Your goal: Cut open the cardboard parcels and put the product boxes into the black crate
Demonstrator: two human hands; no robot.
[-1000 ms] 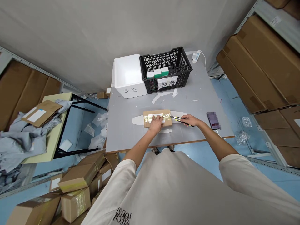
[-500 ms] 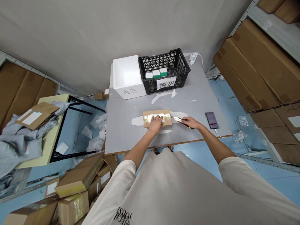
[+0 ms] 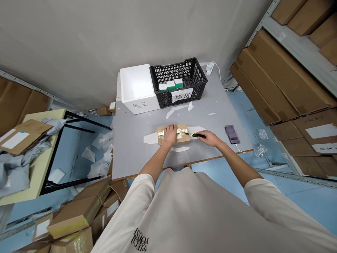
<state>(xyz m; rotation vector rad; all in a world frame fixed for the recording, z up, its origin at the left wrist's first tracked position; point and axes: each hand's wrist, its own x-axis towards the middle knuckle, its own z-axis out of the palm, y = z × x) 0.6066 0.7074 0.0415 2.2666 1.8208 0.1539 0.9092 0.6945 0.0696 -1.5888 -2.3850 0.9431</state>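
Observation:
A flat brown cardboard parcel (image 3: 181, 137) sealed with shiny clear tape lies on the grey table (image 3: 137, 123). My left hand (image 3: 170, 134) presses down on its top, fingers curled over the left half. My right hand (image 3: 210, 137) is closed on a yellow and black utility knife (image 3: 196, 135), whose tip touches the parcel's right end at the tape.
A white foam box (image 3: 137, 86) and a black plastic crate (image 3: 179, 82) with small boxes stand at the table's far side. A phone (image 3: 231, 134) on a cable lies to the right. Paper scraps litter the tabletop. Cardboard boxes fill the shelves at right and the floor at lower left.
The knife tip has moved left onto the parcel's right end. My left hand has shifted left along the parcel's top. The camera has turned a little.

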